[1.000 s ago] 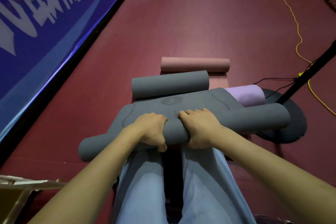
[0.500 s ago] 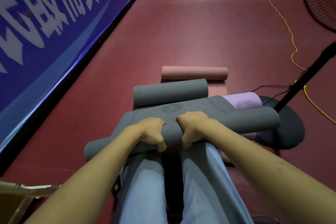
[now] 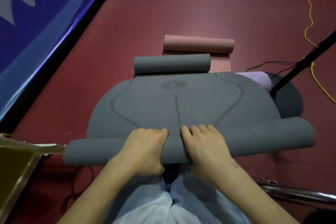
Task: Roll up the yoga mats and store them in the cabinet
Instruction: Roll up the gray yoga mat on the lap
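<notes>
Left hand (image 3: 145, 148) and right hand (image 3: 206, 148) grip grey mat (image 3: 181, 107) roll, half rolled. Beyond it: grey roll (image 3: 171, 62), pink roll (image 3: 198, 43) finished. Cabinet storage pending.

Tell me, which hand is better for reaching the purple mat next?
Probably the right hand. The purple mat lies on that side, past the grey mat. The left hand would have to cross over.

More grey mat (image 3: 181, 107) unrolled now
</notes>
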A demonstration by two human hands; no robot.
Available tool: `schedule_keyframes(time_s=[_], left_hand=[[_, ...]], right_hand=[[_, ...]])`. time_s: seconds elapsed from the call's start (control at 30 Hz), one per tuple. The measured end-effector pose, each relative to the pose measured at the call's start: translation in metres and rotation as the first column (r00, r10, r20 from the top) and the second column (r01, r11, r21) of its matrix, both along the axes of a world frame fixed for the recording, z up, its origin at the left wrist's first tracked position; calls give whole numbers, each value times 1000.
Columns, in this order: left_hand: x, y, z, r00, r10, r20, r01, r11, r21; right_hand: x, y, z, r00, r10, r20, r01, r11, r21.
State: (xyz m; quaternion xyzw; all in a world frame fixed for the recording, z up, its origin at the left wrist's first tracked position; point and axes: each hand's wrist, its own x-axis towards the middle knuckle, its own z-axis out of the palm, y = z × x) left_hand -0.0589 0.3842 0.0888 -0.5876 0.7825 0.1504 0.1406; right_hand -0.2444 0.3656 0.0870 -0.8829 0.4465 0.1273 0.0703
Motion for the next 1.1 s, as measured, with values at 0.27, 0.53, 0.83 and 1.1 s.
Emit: schedule_keyframes(time_s=[0.27, 0.53, 0.83, 1.1], left_hand=[[8, 1, -20, 983, 10, -184, -56, 968, -243], [-12, 17, -35, 990, 20, -138, -89, 850, -520], [-12, 0, -58, 986, 72, -151, -147, 805, -575], [-10, -48, -13, 997, 83, 4, -81, 979, -185]], right_hand=[[10, -35, 14, 999, 44, -23, -41, 995, 87], [17, -69, 24, 991, 41, -124, 11, 920, 391], [7, -48, 14, 999, 13, -33, -8, 990, 138], [2, -43, -16, 990, -61, 129, 83, 980, -179]])
